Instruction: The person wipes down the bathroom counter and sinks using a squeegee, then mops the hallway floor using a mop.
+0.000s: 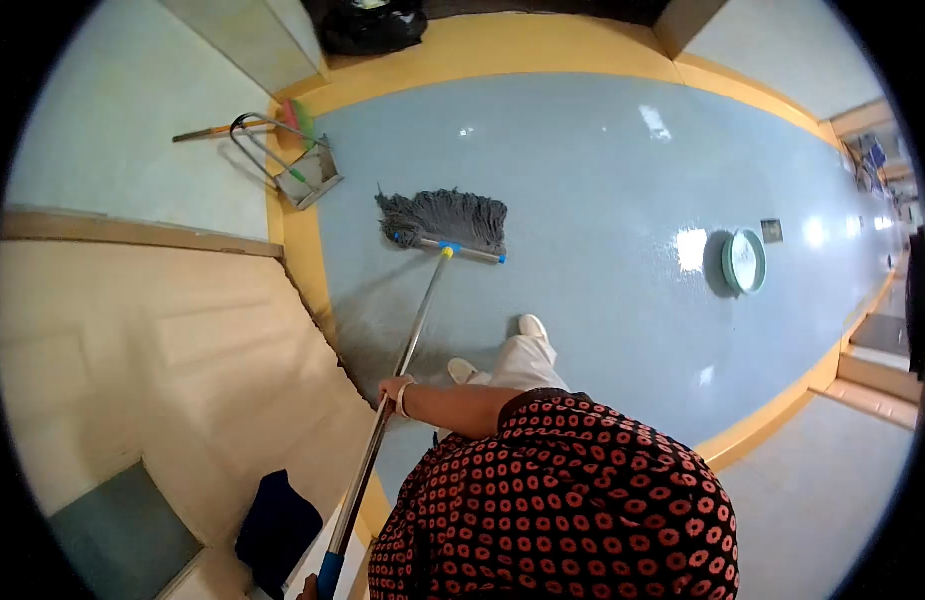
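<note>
A mop (418,325) with a long metal handle slants across the view. Its grey string head (447,217) lies spread on the floor ahead of my feet. My right hand (394,392), with a band at its wrist, is closed around the middle of the handle. At the bottom edge, my left hand (308,590) shows only in part, closed at the blue grip (330,572) near the handle's upper end. My sleeve and patterned top fill the lower middle.
A green basin (745,262) stands on the shiny floor to the right, near a small dark floor plate (771,231). A dustpan (310,178) and broom (298,118) rest at the left wall. A black bag (372,28) sits at the back; dark cloth (278,530) hangs lower left.
</note>
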